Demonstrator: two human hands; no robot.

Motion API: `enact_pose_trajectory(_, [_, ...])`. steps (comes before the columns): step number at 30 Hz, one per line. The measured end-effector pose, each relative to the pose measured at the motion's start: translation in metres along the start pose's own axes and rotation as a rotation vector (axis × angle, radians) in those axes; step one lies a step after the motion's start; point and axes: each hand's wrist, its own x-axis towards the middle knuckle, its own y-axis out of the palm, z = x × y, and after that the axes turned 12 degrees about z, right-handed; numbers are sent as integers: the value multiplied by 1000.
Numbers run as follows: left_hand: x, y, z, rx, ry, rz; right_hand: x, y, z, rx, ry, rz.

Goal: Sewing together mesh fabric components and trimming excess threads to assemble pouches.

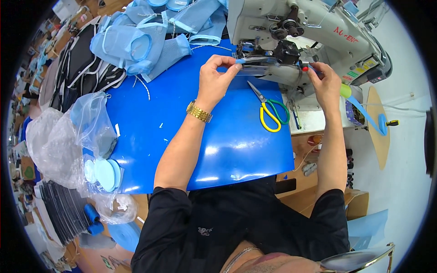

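holds the tip of a small light-blue strip (240, 61) at the front of a pale sewing machine (259, 27) — pinched in the left hand (216, 78), thumb and forefinger pressed together. curls the right hand (327, 84) beside a red-tipped part (305, 69), fingers bent close; contents of that grip impossible to tell. nearer the body, on a blue tabletop (246, 150), yellow-and-green-handled scissors (263, 100). at far left, clear plastic bags (52, 145) and light-blue discs (105, 175) — above them, heaped light-blue fabric pieces (114, 43).
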Motion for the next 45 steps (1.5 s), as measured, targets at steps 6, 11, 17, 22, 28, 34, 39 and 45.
enact_pose_trajectory(6, [1,0,3,-76,-17,5,1,6,-4,195,78,49])
enact_pose_trajectory(11, [1,0,-1,-187,-66,-6,1,13,-6,188,80,-40])
enact_pose_trajectory(17, [8,6,0,-114,16,-23,4,12,-6,168,9,-17])
enact_pose_trajectory(22, [15,14,3,-212,-107,-52,4,16,-10,203,-12,-60])
enact_pose_trajectory(28, [12,19,7,-460,-124,-52,-9,16,0,302,18,-166])
enact_pose_trajectory(34, [7,18,26,-540,22,-23,-89,27,13,414,89,-141])
enact_pose_trajectory(39, [10,22,33,-572,-9,-44,-154,80,24,445,125,153])
enact_pose_trajectory(45, [7,26,26,-606,5,-71,-180,103,24,449,188,158])
